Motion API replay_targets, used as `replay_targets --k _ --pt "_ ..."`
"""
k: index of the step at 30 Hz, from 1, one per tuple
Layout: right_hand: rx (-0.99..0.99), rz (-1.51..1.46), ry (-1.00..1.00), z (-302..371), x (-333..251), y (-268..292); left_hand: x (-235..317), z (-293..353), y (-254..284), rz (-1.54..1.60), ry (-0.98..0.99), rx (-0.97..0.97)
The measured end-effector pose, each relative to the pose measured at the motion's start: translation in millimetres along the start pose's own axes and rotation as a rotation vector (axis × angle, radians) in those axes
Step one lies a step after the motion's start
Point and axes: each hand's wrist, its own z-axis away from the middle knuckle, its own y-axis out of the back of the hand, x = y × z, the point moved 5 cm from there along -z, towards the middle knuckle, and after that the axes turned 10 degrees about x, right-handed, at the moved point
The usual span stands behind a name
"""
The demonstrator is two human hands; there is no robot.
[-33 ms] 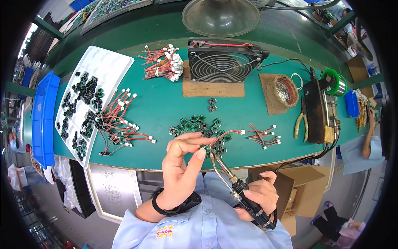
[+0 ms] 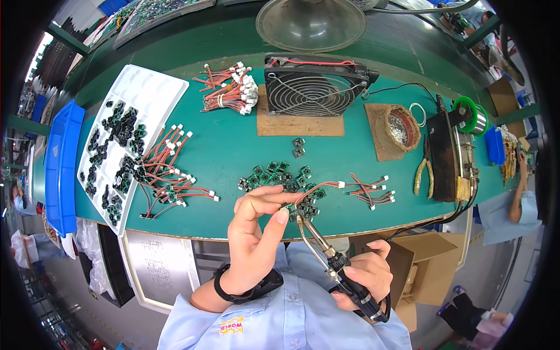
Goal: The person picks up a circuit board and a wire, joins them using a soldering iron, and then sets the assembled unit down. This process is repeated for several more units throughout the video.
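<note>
My left hand pinches a small green circuit board between thumb and fingers, near the table's front edge. A red-and-dark wire lead runs from the board to a white plug on the right. My right hand is closed round the black handle of a soldering iron, with a thin metal tube alongside its shaft. The iron's tip meets the board's lower right edge; whether it touches is too small to tell. Just beyond my fingers lies a cluster of small boards, partly hidden by my left hand.
A white tray of black parts and a pile of wired boards lie left. Several loose leads lie right. Behind are a fan and bundled leads; right are a solder pot, pliers and a solder spool.
</note>
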Motion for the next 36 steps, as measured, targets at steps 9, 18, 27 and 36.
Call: replay_targets --k 9,18,27,36 --pt "0.705 0.141 -0.431 -8 62 35 2 -2 2 0.426 0.320 -0.038" --pt "0.629 0.137 -0.542 -14 89 27 5 -2 5 0.518 0.316 -0.096" --pt "0.270 0.651 -0.121 -44 66 1 -2 -3 20 0.349 0.215 0.094" --pt "0.086 0.559 0.092 -52 62 -24 -4 -1 25 0.337 0.218 0.124"
